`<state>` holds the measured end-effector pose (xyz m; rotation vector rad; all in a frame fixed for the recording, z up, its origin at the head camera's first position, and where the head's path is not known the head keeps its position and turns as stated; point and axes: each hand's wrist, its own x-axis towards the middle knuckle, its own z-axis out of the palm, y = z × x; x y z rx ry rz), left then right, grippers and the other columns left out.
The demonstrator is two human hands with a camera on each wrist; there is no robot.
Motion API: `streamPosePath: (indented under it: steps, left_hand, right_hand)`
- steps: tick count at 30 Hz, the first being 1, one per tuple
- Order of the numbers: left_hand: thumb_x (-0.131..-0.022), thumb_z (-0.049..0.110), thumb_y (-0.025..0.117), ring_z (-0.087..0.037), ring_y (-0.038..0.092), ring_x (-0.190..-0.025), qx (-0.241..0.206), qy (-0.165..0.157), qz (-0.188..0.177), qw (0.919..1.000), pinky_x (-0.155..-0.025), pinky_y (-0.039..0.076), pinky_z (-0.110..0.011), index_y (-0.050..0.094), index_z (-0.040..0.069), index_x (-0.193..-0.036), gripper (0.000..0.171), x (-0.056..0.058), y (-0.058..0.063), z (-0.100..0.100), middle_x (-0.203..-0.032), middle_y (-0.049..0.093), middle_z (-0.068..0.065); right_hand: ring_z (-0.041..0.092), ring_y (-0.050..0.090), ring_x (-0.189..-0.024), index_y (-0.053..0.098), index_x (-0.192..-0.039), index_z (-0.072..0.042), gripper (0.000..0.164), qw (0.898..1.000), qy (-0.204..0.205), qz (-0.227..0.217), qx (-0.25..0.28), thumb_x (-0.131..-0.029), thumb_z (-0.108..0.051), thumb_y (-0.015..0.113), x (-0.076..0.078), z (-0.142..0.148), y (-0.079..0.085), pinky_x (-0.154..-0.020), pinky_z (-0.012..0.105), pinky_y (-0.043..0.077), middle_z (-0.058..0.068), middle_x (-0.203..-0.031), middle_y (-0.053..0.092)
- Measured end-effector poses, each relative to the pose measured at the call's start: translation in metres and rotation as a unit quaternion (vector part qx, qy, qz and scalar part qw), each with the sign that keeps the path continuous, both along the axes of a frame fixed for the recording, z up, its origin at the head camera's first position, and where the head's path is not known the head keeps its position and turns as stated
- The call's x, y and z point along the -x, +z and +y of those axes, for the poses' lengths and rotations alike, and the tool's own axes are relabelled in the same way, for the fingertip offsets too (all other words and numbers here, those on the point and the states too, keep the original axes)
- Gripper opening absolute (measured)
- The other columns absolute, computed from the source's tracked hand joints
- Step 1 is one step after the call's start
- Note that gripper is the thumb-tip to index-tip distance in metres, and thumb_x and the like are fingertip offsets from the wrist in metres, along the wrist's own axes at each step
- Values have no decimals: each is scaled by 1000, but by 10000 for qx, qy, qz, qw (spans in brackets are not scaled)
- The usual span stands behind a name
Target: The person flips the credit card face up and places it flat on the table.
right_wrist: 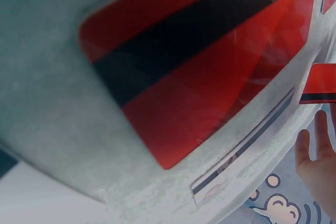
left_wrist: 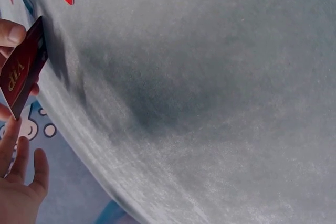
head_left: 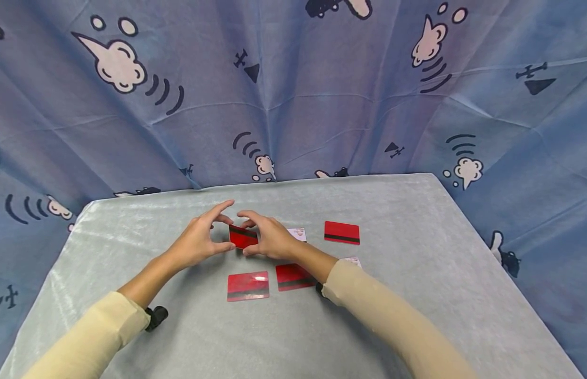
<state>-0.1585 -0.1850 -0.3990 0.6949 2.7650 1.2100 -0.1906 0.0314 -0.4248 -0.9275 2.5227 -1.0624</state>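
Note:
A red VIP card point(head_left: 243, 238) with a black stripe is held up between the two hands over the table's far left part. My right hand point(head_left: 274, 239) pinches it by its lower and upper edges with thumb and fingers. At the other end, my left hand point(head_left: 196, 242) has its thumb at the lower left corner and a finger at the upper left corner, with the index finger raised. Gold lettering shows on the card's other face point(left_wrist: 20, 74) in the left wrist view, where a fingertip meets one corner.
On the grey cloth-covered table point(head_left: 189, 326) lie red striped cards: one in front point(head_left: 248, 286), another partly under the right forearm point(head_left: 292, 277), a third at the right point(head_left: 342, 232). White cards point(head_left: 298, 234) show partly behind the right hand and forearm. A blue patterned curtain point(head_left: 317, 121) hangs behind.

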Motion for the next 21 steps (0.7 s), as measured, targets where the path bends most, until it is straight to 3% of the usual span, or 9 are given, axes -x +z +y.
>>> streamPosePath:
  steps: [10,21]
  left_hand:
    - [-75,7,86,-33,58,-118,-71,0,125,9999,-95,46,-55,37,10,-152,92,-1,-2,0,-119,68,-17]
    - [-75,13,87,-35,56,-123,-106,210,-149,9996,-97,45,-58,31,14,-156,99,-3,-8,-5,-127,65,-15]
  right_hand:
    - [18,60,-120,40,-149,-12,86,10000,-6,29,18,-77,-16,87,1,0,-1,-106,40,42,3,-126,67]
    - [21,60,-118,40,-149,-15,84,9999,-81,45,137,-79,-17,86,4,1,11,-102,39,43,1,-126,67]
